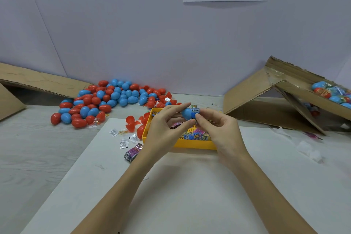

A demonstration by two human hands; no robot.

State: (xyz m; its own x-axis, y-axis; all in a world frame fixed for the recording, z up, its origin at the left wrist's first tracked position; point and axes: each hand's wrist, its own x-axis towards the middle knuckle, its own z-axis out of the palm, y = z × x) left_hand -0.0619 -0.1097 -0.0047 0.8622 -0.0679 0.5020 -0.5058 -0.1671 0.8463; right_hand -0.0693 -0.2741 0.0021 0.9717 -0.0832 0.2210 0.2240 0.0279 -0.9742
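Note:
A blue plastic egg with a printed sticker band round its middle is held above the yellow tray. My left hand pinches the egg's left end between thumb and forefinger. My right hand pinches its right side with thumb and fingertips over the sticker. Inside the tray lie several small printed stickers. A large pile of red and blue eggs lies on the table behind and to the left.
Open red egg halves and small sachets lie left of the tray on a white sheet. A cardboard box at right holds stickered eggs. Another cardboard flap lies at left. A wall stands behind.

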